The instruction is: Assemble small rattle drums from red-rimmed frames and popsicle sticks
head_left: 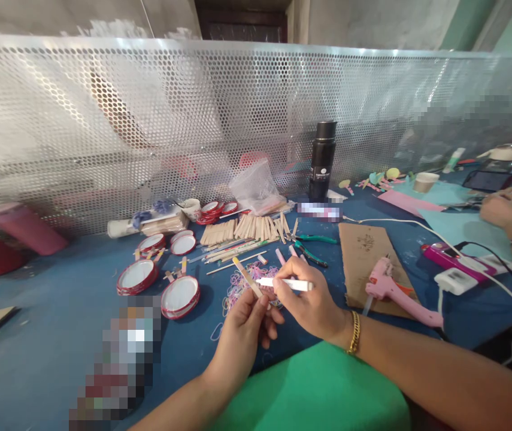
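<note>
My left hand [247, 320] pinches the lower end of a wooden craft stick [247, 276], tilted up to the left with a yellow tip. In my right hand [306, 299], which wears a gold bracelet, is a white marker pen [294, 285]. Its tip points left, at the stick's middle; whether it touches cannot be made out. Beneath and behind both hands lies a heap of pastel rubber bands [233, 291]. Pink marker caps or pens [281, 256] lie just beyond my right hand. Loose craft sticks [258, 228] are spread farther back.
Red-rimmed round lids [181, 294] sit to the left. Teal-handled pliers [312, 254], a black bottle [323, 160] and cardboard [358, 248] with a pink glue gun [394, 290] stand or lie rightward. A white cable [394, 222] crosses there. Another person's hands [509, 209] are far right; perforated metal [170, 120] borders the back.
</note>
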The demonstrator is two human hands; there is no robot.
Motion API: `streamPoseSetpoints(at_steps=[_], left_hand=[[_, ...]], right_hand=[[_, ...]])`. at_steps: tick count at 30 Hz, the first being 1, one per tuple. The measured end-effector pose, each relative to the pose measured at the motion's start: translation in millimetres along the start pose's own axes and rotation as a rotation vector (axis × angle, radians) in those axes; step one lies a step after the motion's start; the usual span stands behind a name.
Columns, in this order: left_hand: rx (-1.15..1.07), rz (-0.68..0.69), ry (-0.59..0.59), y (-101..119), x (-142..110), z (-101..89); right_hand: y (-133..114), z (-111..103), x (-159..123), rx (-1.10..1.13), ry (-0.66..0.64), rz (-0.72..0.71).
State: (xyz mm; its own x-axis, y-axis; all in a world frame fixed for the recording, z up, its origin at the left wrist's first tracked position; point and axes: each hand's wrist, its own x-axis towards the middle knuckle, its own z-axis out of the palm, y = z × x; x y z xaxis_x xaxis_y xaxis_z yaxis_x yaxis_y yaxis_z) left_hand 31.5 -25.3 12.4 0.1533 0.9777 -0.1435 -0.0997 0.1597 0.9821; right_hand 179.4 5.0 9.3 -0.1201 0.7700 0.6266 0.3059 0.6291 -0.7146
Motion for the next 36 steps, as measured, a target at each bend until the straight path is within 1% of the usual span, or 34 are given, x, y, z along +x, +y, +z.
streamPoseSetpoints(at_steps=[5,9,14,19,24,29,34,36], left_hand=[[0.005,-0.007,0.003,0.6,-1.2,-0.4],[-0.001,-0.004,-0.004,0.1,-2.3,-0.1],[0.011,-0.001,-0.007,-0.9,-0.8,0.1],[-0.003,-0.008,-0.005,0.0,-0.4,0.5],[0.012,0.003,-0.002,1.2,-1.4,1.4],[0.007,-0.008,-0.004,1.3,-3.1,1.4],[0.025,0.006,0.002,3.2,-3.8,2.5],[0.015,0.001,0.005,2.6,-2.9,2.1]], right_hand=[[0.6,0.6,0.0,0.019,-0.03,-0.011],[0.3,0.3,0.2,0.006,0.004,0.006],[0.6,0.7,-0.4,0.02,-0.024,-0.006],[0.8,0.3,0.5,-0.002,0.002,0.004],[0.3,0.9,1.0,0.019,-0.025,-0.003],[-0.7,-0.2,0.8,0.005,0.0,0.008],[-0.7,0.4,1.0,0.02,-0.022,0.005],[-1.1,0.6,1.4,0.01,0.0,0.009]])
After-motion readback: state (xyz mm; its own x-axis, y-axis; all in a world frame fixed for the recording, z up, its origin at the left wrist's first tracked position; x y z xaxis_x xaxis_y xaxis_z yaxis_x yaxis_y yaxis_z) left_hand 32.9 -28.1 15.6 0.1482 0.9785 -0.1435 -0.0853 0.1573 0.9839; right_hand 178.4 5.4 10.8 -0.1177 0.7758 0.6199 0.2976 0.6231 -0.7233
